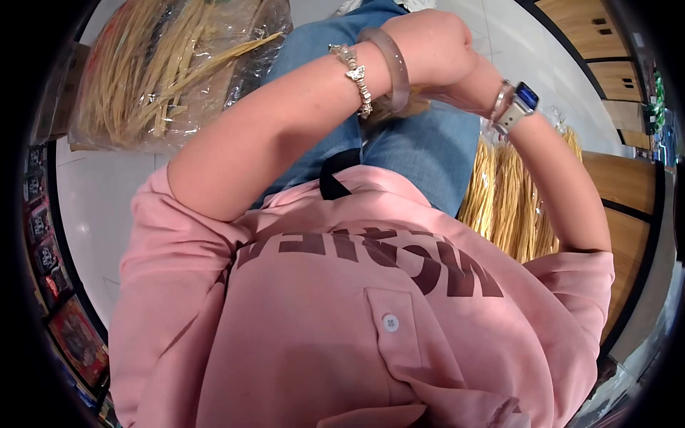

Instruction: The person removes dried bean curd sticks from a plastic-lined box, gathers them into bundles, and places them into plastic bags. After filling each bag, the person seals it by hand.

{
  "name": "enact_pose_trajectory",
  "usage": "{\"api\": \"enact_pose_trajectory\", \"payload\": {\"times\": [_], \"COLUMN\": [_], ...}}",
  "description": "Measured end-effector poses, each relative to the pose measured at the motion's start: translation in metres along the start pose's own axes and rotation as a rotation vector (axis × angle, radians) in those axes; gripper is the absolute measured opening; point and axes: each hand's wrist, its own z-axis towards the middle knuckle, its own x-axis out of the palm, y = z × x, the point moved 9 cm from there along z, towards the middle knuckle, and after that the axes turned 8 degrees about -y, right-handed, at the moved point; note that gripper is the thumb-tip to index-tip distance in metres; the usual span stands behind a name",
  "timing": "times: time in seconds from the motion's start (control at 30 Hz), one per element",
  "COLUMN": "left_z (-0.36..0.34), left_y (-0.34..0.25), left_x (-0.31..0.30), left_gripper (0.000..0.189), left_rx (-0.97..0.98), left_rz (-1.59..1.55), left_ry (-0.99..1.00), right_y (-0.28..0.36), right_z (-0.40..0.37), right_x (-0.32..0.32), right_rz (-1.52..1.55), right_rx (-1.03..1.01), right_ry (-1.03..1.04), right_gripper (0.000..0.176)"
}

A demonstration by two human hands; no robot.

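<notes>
My left hand (432,51) is closed in a fist above my lap, its fingers curled away from view. A pale bangle (392,68) and a silver charm bracelet (356,77) are on that wrist. Right up against it, partly behind, is my right hand (467,87), with a smartwatch (519,107) on the wrist. Its fingers are hidden. Just below both hands, between my jeans legs, a bit of yellowish dried strips (403,108) shows. Whatever the hands grip is covered.
At upper left lies a large clear plastic bag (171,71) full of long yellow dried strips. More bundles of yellow strips (510,200) lie on the floor to my right. Wooden cabinets (617,78) line the right side. Shelves with packaged goods (46,250) stand at far left.
</notes>
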Motion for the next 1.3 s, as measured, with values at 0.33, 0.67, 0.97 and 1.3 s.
{"api": "enact_pose_trajectory", "payload": {"times": [0.33,0.67,0.97,1.3], "left_z": [-0.002,-0.006,-0.007,-0.003], "left_y": [0.004,0.002,-0.013,0.025], "left_x": [-0.003,-0.005,-0.016,-0.021], "left_gripper": [0.03,0.032,0.028,0.031], "left_rx": [-0.062,-0.04,0.016,-0.115], "left_rz": [0.057,-0.032,0.013,-0.274], "left_ry": [-0.044,-0.081,-0.204,-0.077], "right_y": [-0.018,0.005,-0.003,-0.052], "right_z": [0.007,-0.001,-0.005,-0.06], "right_x": [0.032,-0.013,0.015,-0.112], "right_rz": [0.959,0.448,0.252,1.047], "right_rx": [0.27,0.084,0.015,0.383], "right_ry": [-0.124,-0.055,0.134,-0.239], "right_gripper": [0.023,0.026,0.013,0.016]}}
